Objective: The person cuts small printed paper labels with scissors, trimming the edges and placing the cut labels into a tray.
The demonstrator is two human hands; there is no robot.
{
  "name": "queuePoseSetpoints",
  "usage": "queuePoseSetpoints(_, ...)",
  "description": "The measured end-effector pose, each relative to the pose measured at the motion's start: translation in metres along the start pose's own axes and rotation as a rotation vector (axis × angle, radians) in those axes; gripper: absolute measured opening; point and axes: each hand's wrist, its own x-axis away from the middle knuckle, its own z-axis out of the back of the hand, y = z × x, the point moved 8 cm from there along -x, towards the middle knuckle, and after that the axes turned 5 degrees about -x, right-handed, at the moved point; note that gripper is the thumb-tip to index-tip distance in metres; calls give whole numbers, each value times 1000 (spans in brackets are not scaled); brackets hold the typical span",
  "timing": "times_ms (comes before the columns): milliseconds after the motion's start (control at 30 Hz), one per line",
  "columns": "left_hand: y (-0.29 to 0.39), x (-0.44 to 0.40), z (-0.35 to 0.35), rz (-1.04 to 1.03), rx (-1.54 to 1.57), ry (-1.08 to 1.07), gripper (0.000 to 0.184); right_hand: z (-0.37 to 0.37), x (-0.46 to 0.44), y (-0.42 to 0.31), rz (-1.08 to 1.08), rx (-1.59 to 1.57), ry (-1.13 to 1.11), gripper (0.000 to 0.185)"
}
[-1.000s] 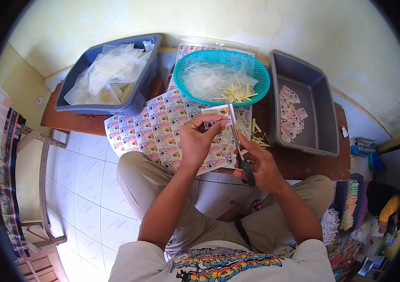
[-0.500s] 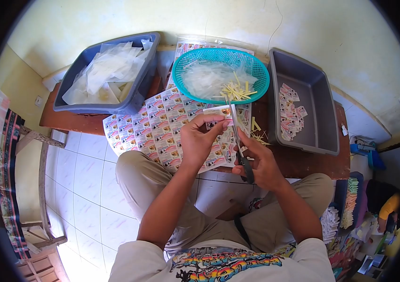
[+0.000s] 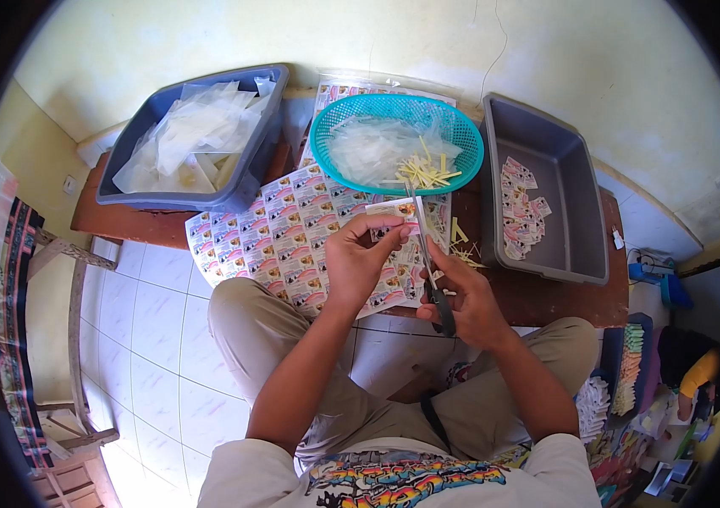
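My left hand (image 3: 362,258) pinches a small printed paper label (image 3: 395,208) between thumb and fingers. My right hand (image 3: 468,300) is closed round the black handles of a pair of scissors (image 3: 440,309). The blades point away from me and lie along the label's right edge. Whether they are cutting into the paper I cannot tell. Beneath both hands spreads a large printed sheet of labels (image 3: 279,224). Just beyond the blade tips stands a turquoise mesh basket (image 3: 323,161), holding clear plastic pieces (image 3: 377,148) and thin yellowish strips (image 3: 427,172).
At the left stands a blue-grey tub (image 3: 245,182) with translucent plastic bags (image 3: 195,135). A grey tub (image 3: 559,161) at the right holds cut labels (image 3: 525,212). Paper offcuts (image 3: 464,245) lie on the brown wooden table (image 3: 559,296). Another person (image 3: 698,372) is at the far right.
The view has tilted slightly, so the basket and tubs sit a little lower. My hands, the label and the scissors hold nearly the same position.
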Motion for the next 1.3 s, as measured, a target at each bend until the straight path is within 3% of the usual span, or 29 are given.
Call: queuePoseSetpoints(1300, -3, 1, -3, 25, -1, -2, 17, -4, 2, 1, 9, -44, 56, 99)
